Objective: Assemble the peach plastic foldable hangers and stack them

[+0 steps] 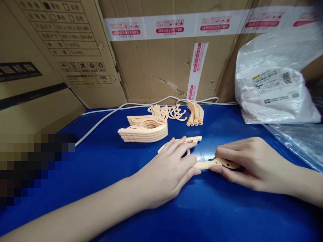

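Left hand: one bare left hand (169,168), taken as the dial's centre, palm down, fingers nearly straight and slightly spread, pressing over one cream plastic frame piece (199,138) rather than clasped around it; the thumb lies beside a bar.
Right hand: one bare right hand (252,164), at 3 o'clock, thumb and forefinger pinched closed around one cream plastic part with a round hole (228,164).
Frame piece: one, beneath the left hand and partly hidden; its curved edge shows at 11 o'clock, its straight tip at 1.
Bar: one smooth cream plastic bar (205,165), at 3 o'clock between the hands, meeting the pinched part; whether it joins the frame piece under the palm, I cannot tell.
Stack: one neat stack of cream curved plastic pieces (156,134), at 11 o'clock, about five layers.
Hooks: one loose heap of cream plastic hooks (165,111), at 12 o'clock, several, too tangled to count.
Curved arms: one bundle of cream curved plastic strips (194,114), at 1 o'clock, about four lower ends visible.
Bag: one crumpled translucent plastic bag (275,97), at 2 o'clock.
Boxes: two brown cardboard boxes, one printed (96,97) at 10 o'clock, one taped (151,57) at 12.
Table: one, glossy blue (202,215), under everything.
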`<state>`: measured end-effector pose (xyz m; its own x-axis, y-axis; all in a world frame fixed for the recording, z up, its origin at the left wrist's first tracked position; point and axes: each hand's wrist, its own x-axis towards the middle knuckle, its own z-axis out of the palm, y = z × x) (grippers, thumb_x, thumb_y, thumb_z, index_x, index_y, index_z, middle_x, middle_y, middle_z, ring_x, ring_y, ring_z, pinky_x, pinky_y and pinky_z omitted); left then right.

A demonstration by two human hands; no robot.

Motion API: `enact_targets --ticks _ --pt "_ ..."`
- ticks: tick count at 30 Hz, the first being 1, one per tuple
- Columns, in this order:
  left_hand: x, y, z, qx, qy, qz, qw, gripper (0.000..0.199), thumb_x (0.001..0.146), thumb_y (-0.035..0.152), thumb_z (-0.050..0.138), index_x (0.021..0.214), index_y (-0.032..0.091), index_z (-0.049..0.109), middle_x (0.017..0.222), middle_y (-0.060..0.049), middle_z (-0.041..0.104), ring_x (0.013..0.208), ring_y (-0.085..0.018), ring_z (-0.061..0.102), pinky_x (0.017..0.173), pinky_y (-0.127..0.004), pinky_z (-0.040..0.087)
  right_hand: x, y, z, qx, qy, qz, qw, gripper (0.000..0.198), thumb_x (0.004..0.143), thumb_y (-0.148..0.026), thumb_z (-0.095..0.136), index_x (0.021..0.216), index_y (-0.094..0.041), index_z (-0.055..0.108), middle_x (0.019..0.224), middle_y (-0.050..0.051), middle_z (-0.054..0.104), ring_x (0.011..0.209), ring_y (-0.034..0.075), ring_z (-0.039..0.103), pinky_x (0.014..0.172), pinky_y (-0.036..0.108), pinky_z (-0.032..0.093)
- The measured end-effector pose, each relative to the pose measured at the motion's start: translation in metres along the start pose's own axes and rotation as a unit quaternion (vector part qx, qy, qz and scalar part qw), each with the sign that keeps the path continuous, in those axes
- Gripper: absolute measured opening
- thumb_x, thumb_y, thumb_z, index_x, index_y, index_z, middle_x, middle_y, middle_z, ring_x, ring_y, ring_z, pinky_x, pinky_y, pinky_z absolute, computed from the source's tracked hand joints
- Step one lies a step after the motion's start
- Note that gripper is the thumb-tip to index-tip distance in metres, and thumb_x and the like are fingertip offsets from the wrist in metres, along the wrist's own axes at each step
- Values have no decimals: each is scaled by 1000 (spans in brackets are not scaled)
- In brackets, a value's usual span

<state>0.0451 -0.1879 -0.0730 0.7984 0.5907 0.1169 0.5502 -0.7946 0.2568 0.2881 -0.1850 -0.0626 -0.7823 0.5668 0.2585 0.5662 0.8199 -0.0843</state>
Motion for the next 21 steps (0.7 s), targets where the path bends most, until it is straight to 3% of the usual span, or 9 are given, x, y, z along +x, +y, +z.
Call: enact_targets --ticks 10,14,17,21 --pt "-3 1 -2 -48 1 19 999 28 103 32 32 102 18 56 152 -11 40 147 -27 24 120 -52 21 1 -5 1 51 -6 2 999 36 92 -30 51 60 -20 39 51 -6 39 44 6 33 46 23 22" --pt "-2 1 -4 -103 22 -31 994 22 100 34 39 95 20 56 143 -8 51 145 -25 28 119 -54 22 1 -13 2 66 -40 -19 997 32 86 -28 55 61 -20 39 53 -6 43 48 8 36 49 25 23" --pt "0 -2 -1 -136 64 -56 987 13 93 21 47 99 21 59 140 -8 53 142 -23 34 118 -48 29 1 -20 1 107 -70 -29 991 31 80 -25 59 60 -20 36 55 -6 45 52 9 39 54 26 26" --pt "1 -9 3 -186 106 -61 975 30 84 7 48 106 22 63 140 -7 53 136 -21 44 113 -39 38 3 -22 0 152 -102 -29 983 39 81 -31 62 58 -19 33 55 -6 45 57 10 40 63 29 30"
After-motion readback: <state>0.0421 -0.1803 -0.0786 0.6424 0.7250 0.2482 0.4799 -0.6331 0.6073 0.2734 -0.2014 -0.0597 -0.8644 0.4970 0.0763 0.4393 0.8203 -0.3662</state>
